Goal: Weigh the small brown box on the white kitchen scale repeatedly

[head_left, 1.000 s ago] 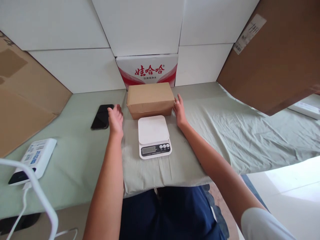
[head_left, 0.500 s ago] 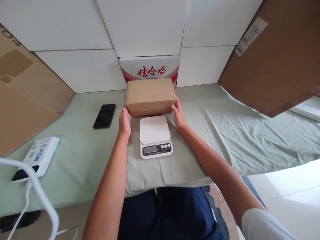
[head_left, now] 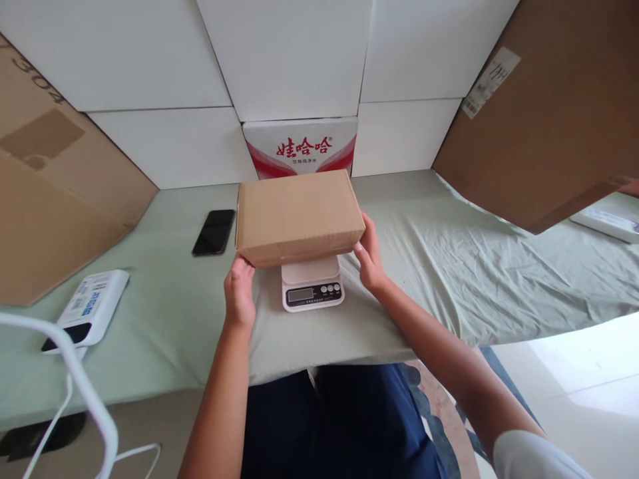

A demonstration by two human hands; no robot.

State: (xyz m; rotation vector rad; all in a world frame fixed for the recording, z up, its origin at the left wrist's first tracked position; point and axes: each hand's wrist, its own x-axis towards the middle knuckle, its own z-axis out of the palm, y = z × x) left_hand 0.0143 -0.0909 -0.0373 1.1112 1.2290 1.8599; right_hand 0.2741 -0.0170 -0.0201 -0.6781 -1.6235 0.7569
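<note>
A closed brown cardboard box (head_left: 299, 213) is held between my two hands, over the back of a white digital kitchen scale (head_left: 313, 296). My left hand (head_left: 240, 289) grips the box's near left corner, its fingers partly hidden beneath. At the near right corner, my right hand (head_left: 370, 256) has its thumb on the front and fingers along the side. The box covers most of the scale's weighing plate; whether it touches the plate I cannot tell. The scale's display and buttons face me, and no digits are readable.
Left of the box lies a black phone (head_left: 213, 232). A white device with a label (head_left: 92, 306) and a white curved tube (head_left: 82, 382) are further left. Large cardboard panels (head_left: 54, 199) flank the green cloth (head_left: 424, 266). Behind stands a white-and-red carton (head_left: 304, 143).
Both hands have lifted the cardboard box and brought it toward me, from behind the scale to over its weighing plate. More of the red-lettered carton behind now shows.
</note>
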